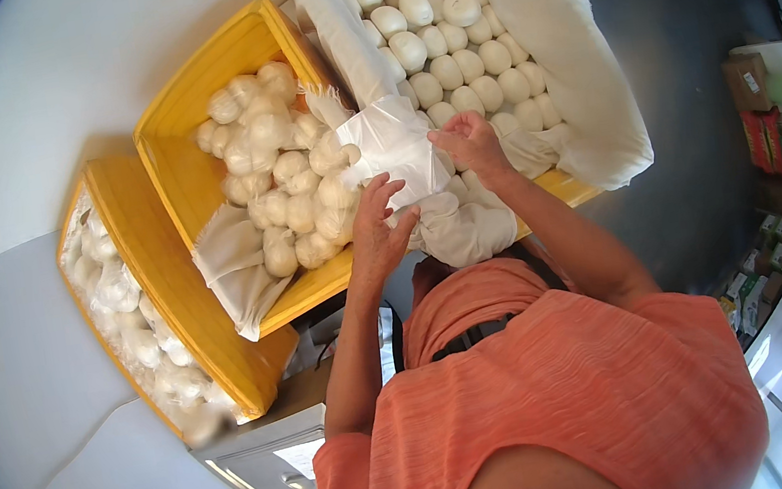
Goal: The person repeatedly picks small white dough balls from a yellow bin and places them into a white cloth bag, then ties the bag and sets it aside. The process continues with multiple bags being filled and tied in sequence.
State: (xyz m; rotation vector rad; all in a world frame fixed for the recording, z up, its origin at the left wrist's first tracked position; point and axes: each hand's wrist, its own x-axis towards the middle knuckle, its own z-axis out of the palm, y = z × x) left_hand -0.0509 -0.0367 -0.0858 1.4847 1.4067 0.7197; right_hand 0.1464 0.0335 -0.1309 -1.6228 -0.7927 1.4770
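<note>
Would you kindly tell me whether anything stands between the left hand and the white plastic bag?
Nothing visible does: the left hand is open beside the lower left part of the white plastic bag, though I cannot tell whether they touch. The right hand pinches the bag's right edge.

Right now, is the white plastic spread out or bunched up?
Spread out: the white plastic shows a broad, creased face, with the right hand at its edge.

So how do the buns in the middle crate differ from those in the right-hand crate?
The middle buns are bagged in clear plastic; the right-hand buns are unbagged. The middle buns lie heaped; the right-hand buns sit in close rows. Both are white and rounded.
</note>
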